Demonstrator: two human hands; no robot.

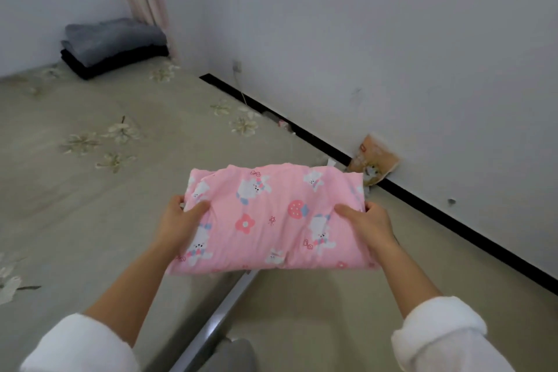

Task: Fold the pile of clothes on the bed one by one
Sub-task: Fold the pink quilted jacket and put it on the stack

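- I have the pink garment (271,217) already folded into a thick, roughly rectangular pad. It is held up in the air at near centre, over the right edge of the bed (90,190).
- The left hand (178,220) grips the pad's left edge, thumb on top and fingers tucked out of sight beneath.
- The right hand (368,223) mirrors that on the right edge, thumb across the top, clamped on the fabric.
- I'd say this piece is folded and only needs setting down.
- In the far left corner of the bed there's a neat stack: a grey folded piece (114,36) on top of a black folded piece (114,62). So at least two items look done.
- I see no loose pile anywhere in my view, so I can't tell how much is left.
- The pink cloth looks like thin, soft cotton with a faint rib, printed with white bunnies, strawberries, flowers and bows. Its layered edges show at the far left corner.
- The grey piece looks plush and thick, the black one dense and flat.
- The bed sheet is smooth, olive-beige, with pale flower prints.
- A shiny metal bed rail (220,311) runs along the near edge of the bed.
- An orange packet (374,163) leans on the wall at the right, crinkly-looking.
- Both sleeves are white and fleecy, pushed up the forearms.
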